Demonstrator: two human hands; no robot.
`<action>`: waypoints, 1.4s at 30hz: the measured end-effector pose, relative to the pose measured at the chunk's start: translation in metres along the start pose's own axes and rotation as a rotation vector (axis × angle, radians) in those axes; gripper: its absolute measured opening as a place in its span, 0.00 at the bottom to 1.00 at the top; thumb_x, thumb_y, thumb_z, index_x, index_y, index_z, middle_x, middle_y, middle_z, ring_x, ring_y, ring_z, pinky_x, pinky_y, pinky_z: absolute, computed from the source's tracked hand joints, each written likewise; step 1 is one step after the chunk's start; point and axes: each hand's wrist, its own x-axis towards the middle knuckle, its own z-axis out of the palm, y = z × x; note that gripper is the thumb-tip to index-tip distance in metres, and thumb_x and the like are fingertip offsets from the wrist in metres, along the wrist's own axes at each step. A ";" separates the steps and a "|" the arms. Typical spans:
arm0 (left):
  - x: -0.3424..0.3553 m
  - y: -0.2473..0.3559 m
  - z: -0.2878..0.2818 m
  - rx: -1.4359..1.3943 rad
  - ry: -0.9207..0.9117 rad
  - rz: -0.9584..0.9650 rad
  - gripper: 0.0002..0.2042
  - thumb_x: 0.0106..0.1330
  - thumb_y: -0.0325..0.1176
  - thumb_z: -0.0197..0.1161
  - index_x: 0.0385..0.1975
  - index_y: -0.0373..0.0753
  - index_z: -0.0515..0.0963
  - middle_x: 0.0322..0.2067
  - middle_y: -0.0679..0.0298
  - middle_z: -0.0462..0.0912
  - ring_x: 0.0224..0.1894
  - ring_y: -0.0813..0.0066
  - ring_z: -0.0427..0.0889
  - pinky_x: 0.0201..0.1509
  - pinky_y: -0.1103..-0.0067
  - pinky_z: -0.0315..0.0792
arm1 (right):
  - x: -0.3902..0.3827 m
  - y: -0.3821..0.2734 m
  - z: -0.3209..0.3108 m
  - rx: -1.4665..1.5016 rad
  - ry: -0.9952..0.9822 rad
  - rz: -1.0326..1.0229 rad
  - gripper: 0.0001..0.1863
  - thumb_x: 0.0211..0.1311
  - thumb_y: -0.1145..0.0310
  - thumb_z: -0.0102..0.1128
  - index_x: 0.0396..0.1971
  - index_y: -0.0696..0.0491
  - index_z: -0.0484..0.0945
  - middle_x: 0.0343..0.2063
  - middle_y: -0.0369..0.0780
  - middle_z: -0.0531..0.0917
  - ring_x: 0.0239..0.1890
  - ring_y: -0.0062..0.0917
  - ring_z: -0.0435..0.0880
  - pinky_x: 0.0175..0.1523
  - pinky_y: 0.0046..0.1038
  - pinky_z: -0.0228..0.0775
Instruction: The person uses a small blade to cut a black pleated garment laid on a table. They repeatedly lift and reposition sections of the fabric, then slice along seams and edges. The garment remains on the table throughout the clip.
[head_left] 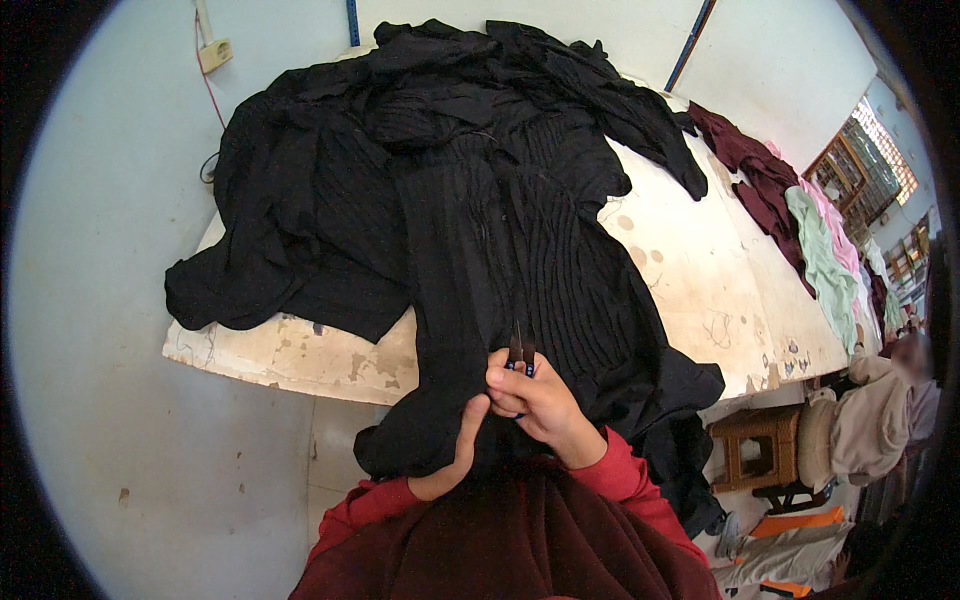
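A large black pleated garment (450, 260) spreads over the table and hangs past its near edge toward me. My right hand (535, 400) is closed round small dark thread snips (521, 350), whose two slightly parted blades point away from me over the pleats. Just left of it, my left hand (465, 440) grips the hanging part of the garment. Its thumb lies on top of the cloth, near the right fingers, while its other fingers are mostly hidden.
The pale, stained table (690, 270) has a curved-looking near edge. Maroon cloth (750, 160) and pale green cloth (820, 260) lie along its right side. A brown stool (755, 445) stands at the right, near a seated person (880, 410). A wall (110, 300) closes the left.
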 end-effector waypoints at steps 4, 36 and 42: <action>-0.002 -0.020 -0.001 -0.126 0.110 -0.050 0.15 0.68 0.32 0.57 0.49 0.27 0.74 0.45 0.52 0.80 0.47 0.62 0.79 0.53 0.74 0.69 | -0.003 -0.005 0.024 -0.695 0.271 -0.445 0.15 0.52 0.73 0.69 0.40 0.57 0.78 0.28 0.31 0.77 0.30 0.12 0.73 0.38 0.16 0.64; 0.007 0.000 0.003 0.292 -0.177 0.248 0.17 0.72 0.40 0.48 0.50 0.34 0.73 0.47 0.58 0.78 0.51 0.70 0.76 0.55 0.75 0.69 | -0.002 -0.025 0.011 -1.226 0.470 -0.837 0.06 0.48 0.76 0.69 0.27 0.56 0.81 0.23 0.37 0.79 0.25 0.23 0.77 0.31 0.23 0.66; 0.004 -0.021 -0.004 -0.046 -0.486 0.092 0.18 0.72 0.42 0.46 0.50 0.35 0.72 0.47 0.59 0.77 0.51 0.71 0.75 0.56 0.75 0.69 | -0.021 -0.001 0.037 -1.673 -0.016 -0.606 0.21 0.40 0.73 0.70 0.40 0.47 0.82 0.22 0.33 0.75 0.21 0.23 0.77 0.25 0.22 0.69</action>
